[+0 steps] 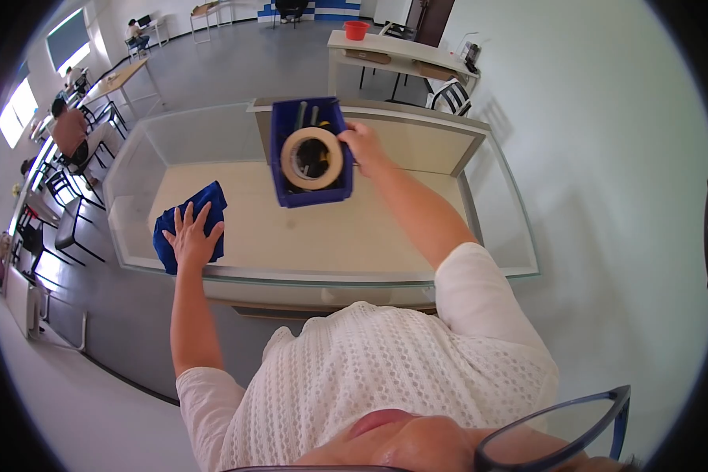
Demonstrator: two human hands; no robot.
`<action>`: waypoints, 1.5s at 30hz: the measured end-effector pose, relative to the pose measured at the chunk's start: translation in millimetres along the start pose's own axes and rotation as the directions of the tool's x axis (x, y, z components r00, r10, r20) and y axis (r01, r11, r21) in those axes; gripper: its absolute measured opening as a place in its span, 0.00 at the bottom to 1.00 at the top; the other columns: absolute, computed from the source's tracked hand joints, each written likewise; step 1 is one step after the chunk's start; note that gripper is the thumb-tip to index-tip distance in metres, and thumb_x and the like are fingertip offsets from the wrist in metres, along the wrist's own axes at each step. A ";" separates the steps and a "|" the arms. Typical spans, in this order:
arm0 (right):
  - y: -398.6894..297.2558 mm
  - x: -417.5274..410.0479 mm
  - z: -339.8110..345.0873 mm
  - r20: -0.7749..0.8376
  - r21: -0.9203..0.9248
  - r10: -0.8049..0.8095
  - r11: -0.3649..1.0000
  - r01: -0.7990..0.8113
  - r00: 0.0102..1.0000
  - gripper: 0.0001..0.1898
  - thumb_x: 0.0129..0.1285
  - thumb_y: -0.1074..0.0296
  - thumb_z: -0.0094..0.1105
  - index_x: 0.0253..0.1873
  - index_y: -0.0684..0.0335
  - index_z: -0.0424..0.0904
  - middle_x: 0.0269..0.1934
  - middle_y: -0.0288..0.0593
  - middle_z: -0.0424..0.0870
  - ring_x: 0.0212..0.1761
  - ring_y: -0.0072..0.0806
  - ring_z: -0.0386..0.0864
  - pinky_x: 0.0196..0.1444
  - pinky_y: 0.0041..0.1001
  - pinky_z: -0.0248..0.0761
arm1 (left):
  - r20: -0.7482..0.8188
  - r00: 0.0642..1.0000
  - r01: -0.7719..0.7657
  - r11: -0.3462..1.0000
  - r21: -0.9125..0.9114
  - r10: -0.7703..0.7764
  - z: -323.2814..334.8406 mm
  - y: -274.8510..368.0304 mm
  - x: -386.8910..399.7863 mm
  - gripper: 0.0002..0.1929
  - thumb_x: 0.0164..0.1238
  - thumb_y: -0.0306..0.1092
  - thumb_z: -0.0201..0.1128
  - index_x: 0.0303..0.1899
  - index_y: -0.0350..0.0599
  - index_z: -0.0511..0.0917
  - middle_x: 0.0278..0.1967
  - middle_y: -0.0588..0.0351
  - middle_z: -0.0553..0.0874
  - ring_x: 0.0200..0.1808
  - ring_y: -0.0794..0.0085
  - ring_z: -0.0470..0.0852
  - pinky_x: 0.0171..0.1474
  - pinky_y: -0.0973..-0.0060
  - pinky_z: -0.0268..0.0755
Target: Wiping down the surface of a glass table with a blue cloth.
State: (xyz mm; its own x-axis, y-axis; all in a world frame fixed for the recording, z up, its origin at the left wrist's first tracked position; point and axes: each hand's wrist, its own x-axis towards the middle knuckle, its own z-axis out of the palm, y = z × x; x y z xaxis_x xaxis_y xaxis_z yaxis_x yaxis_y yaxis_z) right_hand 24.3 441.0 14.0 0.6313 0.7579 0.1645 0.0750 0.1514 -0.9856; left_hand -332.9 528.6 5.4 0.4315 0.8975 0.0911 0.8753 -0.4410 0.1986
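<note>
My left hand [194,237] lies flat with fingers spread on a blue cloth [168,248], pressing it against the glass top of a display case [259,236] near its front left. My right hand [364,148] grips the right side of a dark blue plastic bin [312,199] over the far middle of the case. In the bin sits a roll of tan tape [292,172], with two rod-like handles [301,115] and some dark and yellow items behind and under it. Whether the bin rests on the glass or hangs just above it, I cannot tell.
Glass edges [330,283] run along the case's front. Beyond it stands a white table [401,50] with a red basin [356,30], and a chair [450,96] close by. A wall [613,206] rises on the right. Several people, one seated [74,133], and chairs [74,227] are to the left.
</note>
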 end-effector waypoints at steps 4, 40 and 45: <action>-21.5 -27.8 -77.7 0.028 0.046 0.031 0.998 -0.032 0.999 0.22 0.53 0.70 0.53 0.54 0.72 0.74 0.42 0.45 0.80 0.40 0.27 0.78 0.45 0.24 0.70 | -0.001 1.000 -0.001 1.000 0.016 0.001 5.8 0.5 0.6 0.28 0.61 0.58 0.57 0.63 0.69 0.68 0.69 0.57 0.60 0.73 0.58 0.48 0.68 0.38 0.34; -70.1 -50.8 -358.3 -0.379 -0.133 0.236 0.943 -0.305 0.895 0.21 0.63 0.67 0.52 0.62 0.60 0.70 0.45 0.38 0.81 0.41 0.22 0.80 0.42 0.23 0.75 | 0.038 0.974 0.201 0.932 0.301 -0.222 17.6 11.9 -0.1 0.33 0.64 0.65 0.44 0.70 0.72 0.53 0.72 0.48 0.50 0.71 0.40 0.45 0.65 0.35 0.39; -74.6 -58.6 -346.9 -0.355 -0.175 0.251 0.928 -0.327 0.901 0.22 0.63 0.66 0.51 0.62 0.60 0.69 0.46 0.38 0.81 0.42 0.22 0.79 0.42 0.24 0.74 | 0.049 0.996 -0.080 0.976 0.203 0.071 28.3 51.9 -14.9 0.33 0.63 0.60 0.51 0.69 0.70 0.56 0.71 0.44 0.51 0.70 0.36 0.45 0.63 0.33 0.36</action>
State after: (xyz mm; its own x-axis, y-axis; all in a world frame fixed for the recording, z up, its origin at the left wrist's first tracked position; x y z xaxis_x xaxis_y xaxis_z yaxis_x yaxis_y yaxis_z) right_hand 249.5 165.2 64.4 0.8613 0.4954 -0.1127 -0.0019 -0.2187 -0.9758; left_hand -287.7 492.2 -13.2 0.5031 0.8624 0.0567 0.8640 -0.5033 -0.0115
